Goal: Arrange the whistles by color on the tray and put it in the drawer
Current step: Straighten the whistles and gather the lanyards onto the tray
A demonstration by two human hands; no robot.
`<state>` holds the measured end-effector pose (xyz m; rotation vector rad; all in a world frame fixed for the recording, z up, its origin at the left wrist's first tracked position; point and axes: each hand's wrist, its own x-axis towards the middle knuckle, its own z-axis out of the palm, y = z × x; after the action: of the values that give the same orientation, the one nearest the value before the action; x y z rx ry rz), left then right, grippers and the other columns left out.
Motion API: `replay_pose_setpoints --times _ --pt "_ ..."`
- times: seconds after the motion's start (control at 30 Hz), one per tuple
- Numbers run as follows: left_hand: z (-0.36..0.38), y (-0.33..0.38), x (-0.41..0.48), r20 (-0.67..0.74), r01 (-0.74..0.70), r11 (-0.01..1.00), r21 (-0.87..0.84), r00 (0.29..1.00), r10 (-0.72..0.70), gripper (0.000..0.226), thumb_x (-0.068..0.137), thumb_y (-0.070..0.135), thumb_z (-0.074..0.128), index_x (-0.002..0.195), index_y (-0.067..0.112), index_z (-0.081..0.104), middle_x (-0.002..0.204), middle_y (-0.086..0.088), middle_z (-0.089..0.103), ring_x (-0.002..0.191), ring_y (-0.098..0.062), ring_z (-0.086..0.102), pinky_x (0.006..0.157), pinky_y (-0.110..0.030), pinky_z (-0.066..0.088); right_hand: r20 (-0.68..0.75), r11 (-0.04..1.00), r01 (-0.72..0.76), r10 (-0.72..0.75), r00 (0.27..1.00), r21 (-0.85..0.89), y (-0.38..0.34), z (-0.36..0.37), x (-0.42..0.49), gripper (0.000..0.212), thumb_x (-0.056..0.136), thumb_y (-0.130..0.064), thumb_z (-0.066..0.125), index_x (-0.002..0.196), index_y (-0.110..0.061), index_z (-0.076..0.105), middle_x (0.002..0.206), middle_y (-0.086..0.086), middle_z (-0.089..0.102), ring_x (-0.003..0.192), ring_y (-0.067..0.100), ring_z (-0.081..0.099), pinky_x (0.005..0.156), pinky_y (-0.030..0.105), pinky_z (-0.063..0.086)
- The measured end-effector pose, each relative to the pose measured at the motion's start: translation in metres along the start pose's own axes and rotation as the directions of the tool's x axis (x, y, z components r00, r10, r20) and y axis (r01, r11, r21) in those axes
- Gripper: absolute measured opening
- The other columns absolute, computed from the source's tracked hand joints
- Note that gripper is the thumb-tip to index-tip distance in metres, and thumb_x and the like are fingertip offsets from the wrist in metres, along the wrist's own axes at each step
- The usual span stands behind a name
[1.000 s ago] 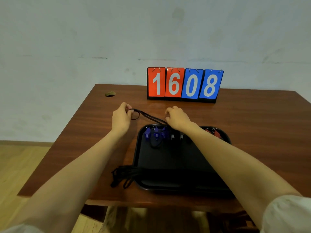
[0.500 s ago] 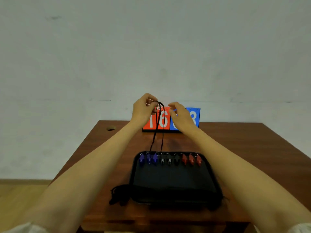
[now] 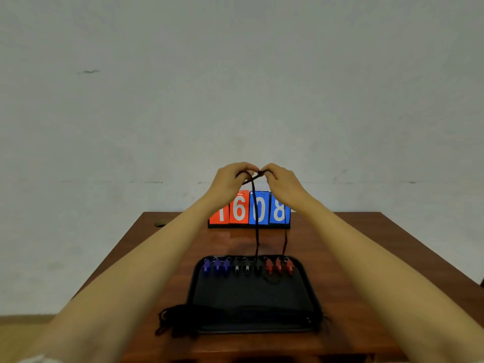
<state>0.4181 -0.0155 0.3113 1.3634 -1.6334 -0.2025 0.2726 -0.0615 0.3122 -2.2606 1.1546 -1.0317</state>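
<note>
Whistles: nine are lined up in a row across the far edge of the tray (image 3: 251, 297): three blue whistles (image 3: 216, 267) at the left, three black whistles (image 3: 247, 267) in the middle, three red whistles (image 3: 279, 265) at the right.
Axis: each whistle is laid lengthwise front to back, its ring end toward the far rim.
Cord: a black lanyard (image 3: 257, 226) is drawn up taut from the rightmost black whistle.
Left hand (image 3: 229, 183): closed in a pinch on the lanyard's top.
Right hand (image 3: 281, 183): pinched on the same lanyard, fingertips touching the left's.
Loose cords: a black bundle (image 3: 178, 319) is seen at the tray's near left corner.
Table (image 3: 353, 258): the tray is carried on it, a scoreboard (image 3: 248, 210) reading 1608 behind.
</note>
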Motion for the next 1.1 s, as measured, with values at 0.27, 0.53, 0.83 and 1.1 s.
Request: replay_pose_setpoints --times 0.27,0.53,0.83,1.1 --pt "-0.004 0.002 -0.016 0.089 0.025 0.999 -0.027 0.996 -0.022 0.023 0.098 0.018 0.044 0.115 0.02 0.06 0.115 0.001 0.055 0.075 -0.009 0.055 0.064 -0.014 0.045 -0.016 0.904 -0.191 0.213 0.977 0.381 -0.007 -0.02 -0.007 0.038 0.088 -0.002 0.029 0.099 -0.013 0.063 0.065 -0.001 0.05 0.049 0.01 0.035 0.04 0.019 0.028" --pt "-0.007 -0.008 -0.032 0.251 0.047 0.997 -0.055 0.967 -0.032 0.01 0.09 0.012 0.059 0.095 0.02 0.064 0.089 0.006 0.067 0.065 -0.015 0.059 0.063 -0.022 0.051 0.096 0.631 -0.272 0.299 0.95 0.727 -0.004 -0.034 -0.011 0.025 0.087 0.0 0.036 0.079 -0.004 0.059 0.063 0.003 0.04 0.048 0.011 0.03 0.043 0.022 0.027" --pt "0.013 -0.023 -0.031 0.457 0.152 0.946 0.285 0.846 -0.273 0.093 0.068 0.022 0.082 0.144 0.023 0.029 0.141 -0.003 0.035 0.129 -0.022 0.04 0.105 -0.042 0.043 0.046 0.866 -0.187 0.188 0.981 0.463 0.0 -0.03 -0.011 0.021 0.094 -0.021 0.056 0.111 -0.01 0.061 0.085 -0.003 0.058 0.065 0.007 0.045 0.055 0.016 0.038" --pt "0.04 -0.003 -0.027 0.225 0.209 0.937 -0.279 0.963 -0.148 0.052 0.092 0.036 0.056 0.139 0.019 0.038 0.13 0.0 0.056 0.125 -0.017 0.05 0.105 -0.033 0.04 0.041 0.919 -0.053 0.041 0.998 0.391 -0.002 -0.026 -0.009 0.014 0.087 -0.02 0.066 0.1 -0.014 0.066 0.096 0.004 0.065 0.086 0.012 0.058 0.072 0.019 0.046"
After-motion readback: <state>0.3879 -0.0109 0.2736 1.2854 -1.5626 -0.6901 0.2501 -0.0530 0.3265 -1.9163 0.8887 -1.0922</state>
